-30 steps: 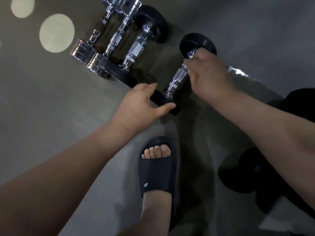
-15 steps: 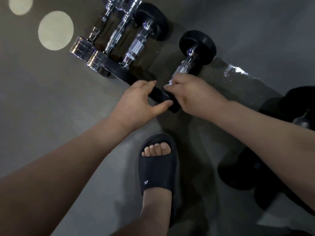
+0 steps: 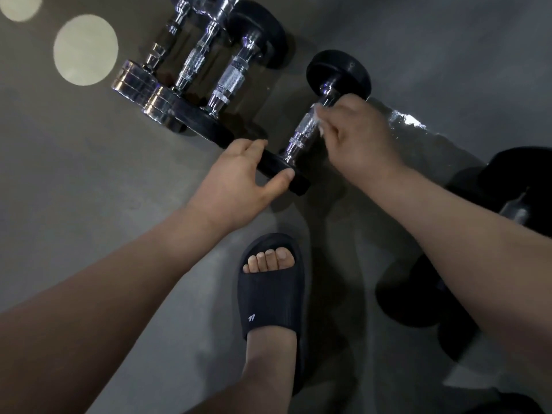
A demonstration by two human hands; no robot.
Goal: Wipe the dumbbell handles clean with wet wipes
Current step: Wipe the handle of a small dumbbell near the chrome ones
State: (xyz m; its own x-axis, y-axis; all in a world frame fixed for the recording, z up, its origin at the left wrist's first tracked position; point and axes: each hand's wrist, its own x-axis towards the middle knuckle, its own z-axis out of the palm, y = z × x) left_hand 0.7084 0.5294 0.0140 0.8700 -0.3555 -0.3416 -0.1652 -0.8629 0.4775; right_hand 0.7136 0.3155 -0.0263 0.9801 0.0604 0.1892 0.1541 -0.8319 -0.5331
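A dumbbell with black end weights and a chrome knurled handle (image 3: 303, 135) lies on the grey floor. My left hand (image 3: 239, 180) grips its near black weight (image 3: 279, 171), fingers over the top and thumb on the side. My right hand (image 3: 355, 135) is curled round the upper part of the handle, holding a white wet wipe (image 3: 318, 119) against it. Only edges of the wipe show past my fingers. The far weight (image 3: 339, 73) stands free.
Three more dumbbells (image 3: 227, 82) lie side by side to the upper left, two with chrome weights. Dark dumbbells (image 3: 513, 186) sit at the right, behind my right forearm. My foot in a black slide sandal (image 3: 270, 294) stands just below the hands. A wet patch (image 3: 409, 119) glints on the floor.
My right hand slid down the handle to the near weight, then back up toward the far weight. My left hand kept its hold on the near weight.
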